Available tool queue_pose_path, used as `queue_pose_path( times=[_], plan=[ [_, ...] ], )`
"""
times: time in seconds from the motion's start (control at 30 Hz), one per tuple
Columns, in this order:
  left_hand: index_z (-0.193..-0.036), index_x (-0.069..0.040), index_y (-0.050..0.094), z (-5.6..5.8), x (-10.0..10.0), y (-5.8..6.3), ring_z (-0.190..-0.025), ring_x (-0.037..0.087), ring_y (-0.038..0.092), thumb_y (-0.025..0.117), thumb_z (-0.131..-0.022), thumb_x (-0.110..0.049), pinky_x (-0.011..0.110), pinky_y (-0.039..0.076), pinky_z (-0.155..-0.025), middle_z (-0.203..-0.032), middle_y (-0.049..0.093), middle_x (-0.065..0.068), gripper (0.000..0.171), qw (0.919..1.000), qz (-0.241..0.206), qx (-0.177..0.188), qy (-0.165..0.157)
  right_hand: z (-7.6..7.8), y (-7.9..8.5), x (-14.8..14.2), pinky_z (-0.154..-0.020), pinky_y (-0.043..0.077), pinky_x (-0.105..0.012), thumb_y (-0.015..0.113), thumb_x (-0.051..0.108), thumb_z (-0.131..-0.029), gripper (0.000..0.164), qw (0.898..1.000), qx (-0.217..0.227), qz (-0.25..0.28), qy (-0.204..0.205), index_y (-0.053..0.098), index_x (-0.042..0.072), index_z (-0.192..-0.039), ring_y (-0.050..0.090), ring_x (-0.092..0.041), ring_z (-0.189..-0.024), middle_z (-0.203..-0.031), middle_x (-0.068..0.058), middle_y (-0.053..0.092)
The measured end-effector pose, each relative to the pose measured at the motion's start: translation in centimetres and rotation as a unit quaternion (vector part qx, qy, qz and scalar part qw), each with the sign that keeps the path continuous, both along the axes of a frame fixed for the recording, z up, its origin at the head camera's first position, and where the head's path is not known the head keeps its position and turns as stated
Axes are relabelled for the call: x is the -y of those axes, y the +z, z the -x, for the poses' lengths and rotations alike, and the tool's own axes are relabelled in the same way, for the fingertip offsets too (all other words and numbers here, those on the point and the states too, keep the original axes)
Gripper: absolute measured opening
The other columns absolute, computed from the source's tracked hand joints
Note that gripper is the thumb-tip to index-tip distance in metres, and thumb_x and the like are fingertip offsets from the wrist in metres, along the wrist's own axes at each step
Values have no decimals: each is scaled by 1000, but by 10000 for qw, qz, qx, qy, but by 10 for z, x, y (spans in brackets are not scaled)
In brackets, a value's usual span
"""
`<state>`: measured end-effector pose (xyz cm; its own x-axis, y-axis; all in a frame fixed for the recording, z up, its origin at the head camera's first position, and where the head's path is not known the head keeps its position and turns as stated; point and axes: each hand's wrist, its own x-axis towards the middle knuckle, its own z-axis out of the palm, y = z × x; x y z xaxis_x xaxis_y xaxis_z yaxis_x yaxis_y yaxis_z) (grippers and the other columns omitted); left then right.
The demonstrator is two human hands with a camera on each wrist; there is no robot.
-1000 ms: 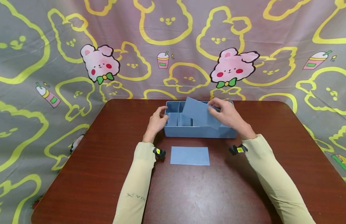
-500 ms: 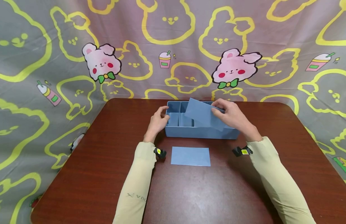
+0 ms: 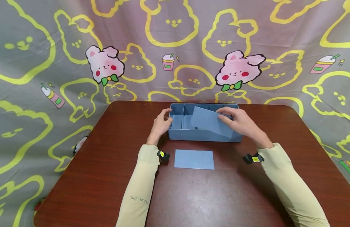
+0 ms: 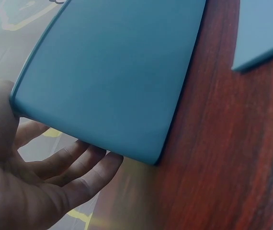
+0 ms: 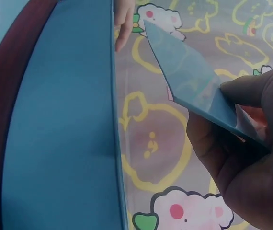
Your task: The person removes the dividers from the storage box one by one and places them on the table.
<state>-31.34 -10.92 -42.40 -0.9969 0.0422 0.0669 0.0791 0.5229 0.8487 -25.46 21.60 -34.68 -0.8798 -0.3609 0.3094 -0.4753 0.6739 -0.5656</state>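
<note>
A long blue compartment box stands near the table's far edge, with several dividers across it. My left hand grips its left end; in the left wrist view the thumb is at the rim and the fingers lie along the end wall. My right hand pinches a flat blue rectangular panel between thumb and fingers. The panel is tilted above the box's right part and hides some compartments. In the right wrist view the panel is apart from the box.
A second flat blue panel lies on the brown table in front of the box. A patterned cloth hangs behind the table. Both wrists carry small black cameras, the left and the right.
My right hand has moved a little to the right and lower with the panel, uncovering more compartment tops behind it. My left hand stays at the box's left end. The view has shifted slightly.
</note>
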Motion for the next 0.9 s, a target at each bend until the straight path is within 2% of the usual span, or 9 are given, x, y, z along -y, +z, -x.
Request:
queue_pose_path(
  times=[0.2,0.43,0.9],
  plan=[
    [-141,-27,47,0,1,-1,-68,21,53,51,-95,-24,33,41,-60,-92,58,7,47,10000,-11,4,-5,-6,-5,-10,-57,44,-26,62,25,-96,29,9997,206,-67,124,68,12,-121,59,-24,-88,-114,-12,70],
    [-142,-26,47,1,1,-2,-67,21,51,51,-95,-23,33,40,-58,-89,57,6,48,10000,-40,-20,-32,-10,-11,-24,-68,51,-27,60,27,-97,32,9987,399,-201,225,66,11,-123,64,-27,-105,-120,-13,69],
    [-142,-28,46,2,2,-1,-62,20,49,52,-96,-24,32,39,-56,-91,57,6,46,9999,-70,82,-38,-14,-24,-38,-71,52,-26,62,22,-96,28,9951,672,-487,539,67,11,-121,60,-21,-94,-117,-11,70]
  ],
)
